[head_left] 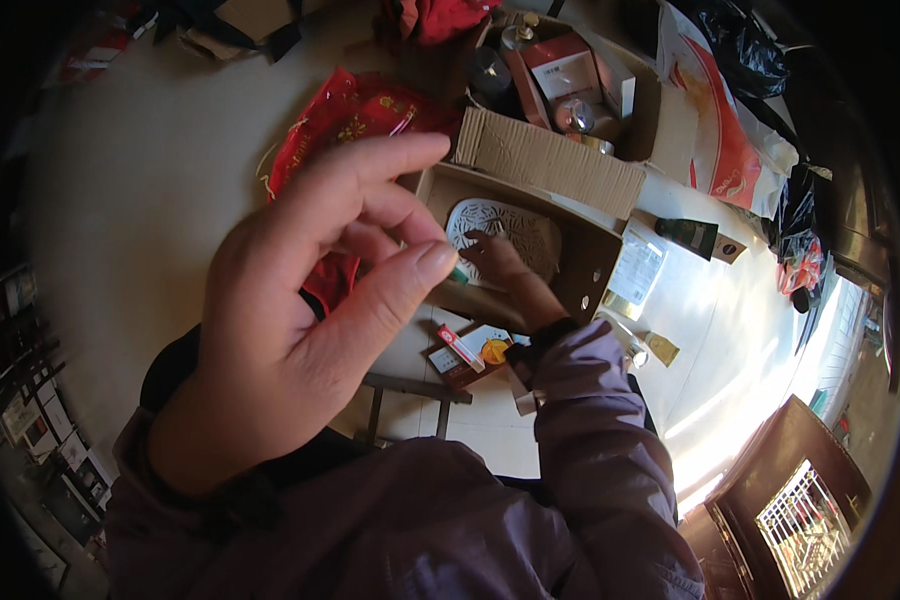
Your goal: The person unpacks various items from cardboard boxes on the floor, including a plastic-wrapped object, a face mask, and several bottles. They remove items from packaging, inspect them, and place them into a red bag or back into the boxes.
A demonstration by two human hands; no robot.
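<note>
My left hand (307,292) is raised close to the camera, fingers curved and thumb near the fingers, with no object visible in it. Farther down, my right hand (493,259) reaches into an open cardboard box (604,259). Its fingers are spread over a white openwork tray or mat (487,210) with a cut-out pattern, lying inside the box. Whether the fingers touch or hold it, I cannot tell. A small green thing shows beside the tray, partly hidden behind my left thumb.
Behind stands a second cardboard box (649,112) with cartons and bottles. A red plastic bag (300,150) lies left; a red-and-white bag (720,135) stands right. A dark tube (686,237), a yellow tube (661,349) and a flat printed box (450,361) lie around the nearer box.
</note>
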